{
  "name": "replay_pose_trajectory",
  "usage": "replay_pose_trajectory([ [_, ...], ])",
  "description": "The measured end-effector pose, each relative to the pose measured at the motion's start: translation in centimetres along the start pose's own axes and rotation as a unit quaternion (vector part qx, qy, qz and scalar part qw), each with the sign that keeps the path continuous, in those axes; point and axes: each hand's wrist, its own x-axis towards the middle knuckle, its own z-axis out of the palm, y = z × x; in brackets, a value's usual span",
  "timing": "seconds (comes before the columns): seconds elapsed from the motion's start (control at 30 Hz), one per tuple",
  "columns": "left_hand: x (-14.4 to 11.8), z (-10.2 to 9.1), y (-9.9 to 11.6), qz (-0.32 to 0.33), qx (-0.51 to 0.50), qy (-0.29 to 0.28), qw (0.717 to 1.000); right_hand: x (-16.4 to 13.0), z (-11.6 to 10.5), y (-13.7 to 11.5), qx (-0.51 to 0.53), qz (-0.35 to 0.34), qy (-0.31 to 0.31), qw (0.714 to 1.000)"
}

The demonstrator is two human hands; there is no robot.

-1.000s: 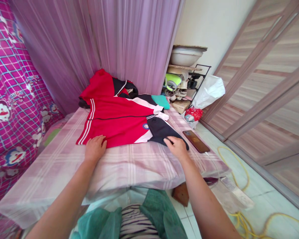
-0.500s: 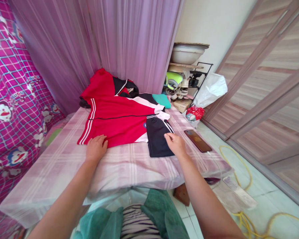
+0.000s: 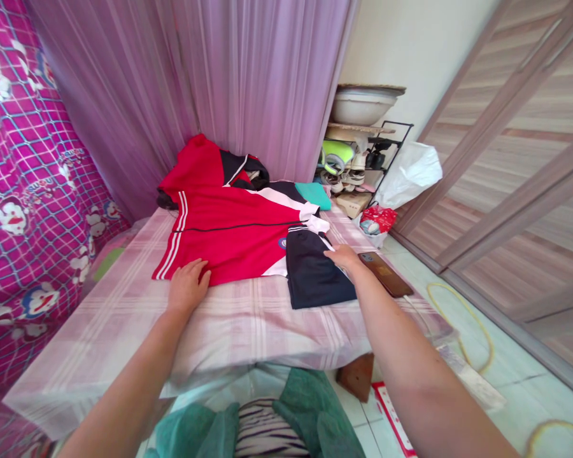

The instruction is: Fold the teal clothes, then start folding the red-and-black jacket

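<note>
A red track jacket (image 3: pixel 233 238) with a white-striped hem and a round blue badge lies flat on the checked tablecloth (image 3: pixel 248 321). My left hand (image 3: pixel 190 286) rests on the lower edge near the hem, fingers stretched out. The dark navy sleeve (image 3: pixel 315 270) is folded over toward me at the right end. With closed fingers my right hand (image 3: pixel 345 257) grips this sleeve along its white-striped edge; the fingertips are partly hidden. A white collar (image 3: pixel 316 219) pokes out just above the sleeve.
A phone (image 3: pixel 384 273) on a charging cable lies beside my right wrist. Red and dark clothing (image 3: pixel 195 159) is heaped at the back, with a teal cloth (image 3: pixel 312 196) to its right. Right of the table stands a shoe rack (image 3: pixel 386 149) topped by a basin (image 3: pixel 363 105).
My right hand has drawn the sleeve's edge to the right and slightly away, so the dark sleeve is spread wider. My left hand stays on the hem. The view has shifted slightly.
</note>
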Motion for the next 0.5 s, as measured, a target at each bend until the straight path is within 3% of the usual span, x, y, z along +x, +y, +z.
replay_pose_trajectory([
  [0.17,-0.7,-1.5,-3.9,0.094,-0.052,-0.038,0.993,-1.6,-4.6,1.5,0.104,-0.008,-0.049,0.993],
  [0.23,-1.1,-2.7,-5.9,0.111,-0.037,-0.058,0.991,-2.4,-7.0,2.1,0.209,-0.042,-0.145,0.966],
  [0.3,-1.4,-3.8,-7.5,0.105,-0.022,-0.079,0.991,-3.0,-9.1,2.3,0.236,-0.053,-0.218,0.946],
  [0.4,-1.2,-4.9,-8.4,0.092,-0.005,-0.105,0.99,-2.4,-10.8,0.9,0.177,-0.038,-0.292,0.939],
  [0.5,0.0,-5.5,-8.1,0.093,0.011,-0.124,0.988,0.3,-11.1,-2.5,0.158,-0.057,-0.294,0.941],
])
